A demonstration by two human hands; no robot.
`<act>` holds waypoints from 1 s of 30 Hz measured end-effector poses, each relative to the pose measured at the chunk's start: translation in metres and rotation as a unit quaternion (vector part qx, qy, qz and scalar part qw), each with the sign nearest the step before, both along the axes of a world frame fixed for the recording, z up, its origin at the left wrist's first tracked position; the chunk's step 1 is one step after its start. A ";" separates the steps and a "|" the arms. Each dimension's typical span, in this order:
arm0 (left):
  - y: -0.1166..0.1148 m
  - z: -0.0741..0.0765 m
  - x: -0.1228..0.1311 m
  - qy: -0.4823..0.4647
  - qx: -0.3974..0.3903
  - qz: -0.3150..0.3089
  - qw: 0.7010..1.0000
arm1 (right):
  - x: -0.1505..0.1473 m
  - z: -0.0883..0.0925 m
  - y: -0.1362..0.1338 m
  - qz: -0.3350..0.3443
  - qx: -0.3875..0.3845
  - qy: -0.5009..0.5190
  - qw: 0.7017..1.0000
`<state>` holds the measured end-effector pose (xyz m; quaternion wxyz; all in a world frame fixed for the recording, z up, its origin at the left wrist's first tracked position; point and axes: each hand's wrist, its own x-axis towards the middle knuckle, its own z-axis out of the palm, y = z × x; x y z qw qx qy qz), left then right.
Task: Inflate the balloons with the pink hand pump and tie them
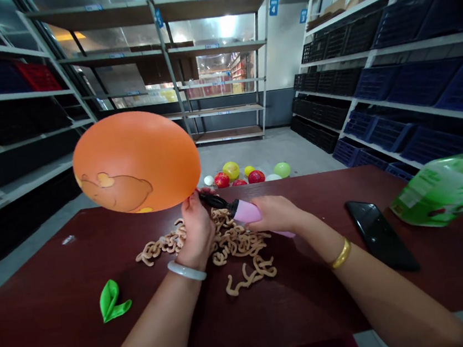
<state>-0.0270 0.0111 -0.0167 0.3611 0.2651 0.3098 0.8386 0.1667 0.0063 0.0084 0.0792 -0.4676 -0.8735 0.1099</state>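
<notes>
An inflated orange balloon [138, 159] with a printed figure fills the upper left of the table view. My left hand [198, 224] is closed at the balloon's neck, where the black nozzle [214, 200] of a pump meets it. The pump's pink body [247, 211] is gripped by my right hand [275, 213]. Beneath and between my hands lies a loose pile of beige curly pieces [239, 240]. A limp green balloon [112, 302] rests on the dark red table [307, 293], left of my left forearm.
A black phone [380, 234] and a tilted green bottle [446, 188] are at the right. Beyond the far edge, several balloons [231, 170] sit low, coloured red, yellow, green and white. Shelves with crates [409, 83] line the sides, and a metal rack [217, 46] stands behind.
</notes>
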 end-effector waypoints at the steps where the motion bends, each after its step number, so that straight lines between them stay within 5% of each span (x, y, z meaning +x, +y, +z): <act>1: 0.001 -0.001 -0.003 0.010 0.002 0.000 1.000 | 0.000 0.000 0.000 0.001 -0.004 -0.001 1.000; 9: 0.011 0.005 -0.041 0.005 -0.046 0.036 0.998 | 0.006 -0.002 0.006 0.000 -0.033 -0.009 0.999; 13: 0.014 0.006 -0.054 0.028 -0.078 0.052 0.995 | 0.016 -0.004 0.015 -0.055 -0.023 -0.017 0.998; 26: 0.000 0.016 -0.030 0.087 -0.115 -0.027 0.989 | 0.023 0.001 0.012 -0.125 -0.085 -0.151 0.977; 30: -0.003 0.020 -0.024 0.081 -0.146 -0.051 0.985 | 0.023 0.001 0.009 -0.137 -0.053 -0.136 0.980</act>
